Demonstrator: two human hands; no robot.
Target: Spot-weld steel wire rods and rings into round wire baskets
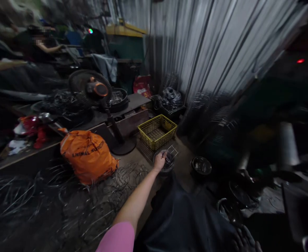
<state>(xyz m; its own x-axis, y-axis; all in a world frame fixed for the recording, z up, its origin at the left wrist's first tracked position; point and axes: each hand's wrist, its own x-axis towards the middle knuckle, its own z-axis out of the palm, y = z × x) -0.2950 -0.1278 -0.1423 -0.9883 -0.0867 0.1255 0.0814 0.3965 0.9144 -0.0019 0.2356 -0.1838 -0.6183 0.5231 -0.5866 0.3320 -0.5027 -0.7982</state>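
Observation:
My left hand (159, 161) reaches out from a pink sleeve, its fingers closed on a small rectangular wire frame (173, 151). The frame juts up and to the right from my fingers. Directly below is a round, shallow container (167, 169), partly covered by the hand; its contents are too dark to make out. Just beyond stands a yellow plastic crate (158, 143) with mesh sides. At the lower right edge a dark, finger-like shape, possibly my gloved right hand (245, 239), is too dim to read.
An orange sack (88, 157) and tangled wire (127, 176) lie to the left. Behind them is a pedestal fan (97, 89). Right of my hand stands a round bowl (201, 165); dark machinery (287, 147) fills the right side. A co-worker (42, 45) is at the far left.

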